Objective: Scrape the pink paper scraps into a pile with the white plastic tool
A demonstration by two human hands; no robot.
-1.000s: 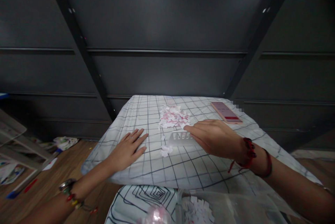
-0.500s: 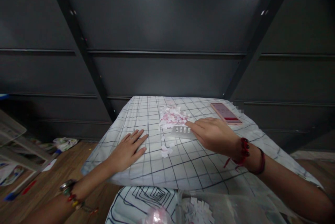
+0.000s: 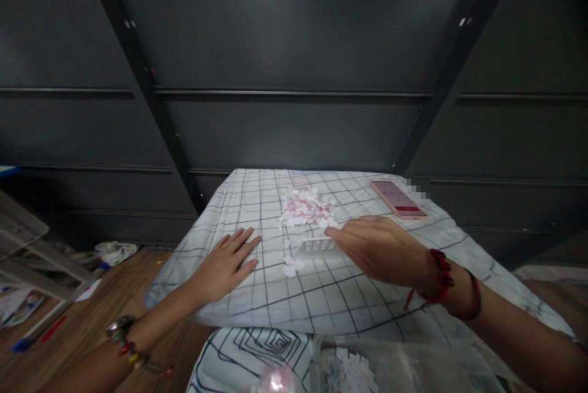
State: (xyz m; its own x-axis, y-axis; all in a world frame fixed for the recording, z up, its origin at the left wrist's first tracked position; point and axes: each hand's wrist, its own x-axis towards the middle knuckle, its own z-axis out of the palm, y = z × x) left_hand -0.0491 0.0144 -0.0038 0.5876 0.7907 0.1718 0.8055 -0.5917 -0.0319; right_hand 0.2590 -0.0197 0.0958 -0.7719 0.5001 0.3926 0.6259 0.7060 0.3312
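My left hand (image 3: 227, 264) lies flat on the checked cloth (image 3: 248, 197), fingers spread, with nothing in it. My right hand (image 3: 379, 249) is closed around one end of a flat, pale scraper (image 3: 316, 248) with a row of slots along its upper part. The scraper's lower edge is at the cloth. Just beyond it is a heap of white and pink paper scraps (image 3: 305, 206). A smaller cluster of scraps (image 3: 291, 265) lies to the left of the scraper, towards me.
A pink-edged phone (image 3: 399, 199) lies at the back right of the cloth. Close to me are a translucent bin (image 3: 413, 362) with white scraps inside and a shiny pink object (image 3: 278, 378). Dark panels (image 3: 294, 130) rise behind the cloth; a pale rack (image 3: 27, 240) stands left.
My right hand has drawn the scraper back towards me, away from the heap and nearer the small cluster. My left hand has stayed in place.
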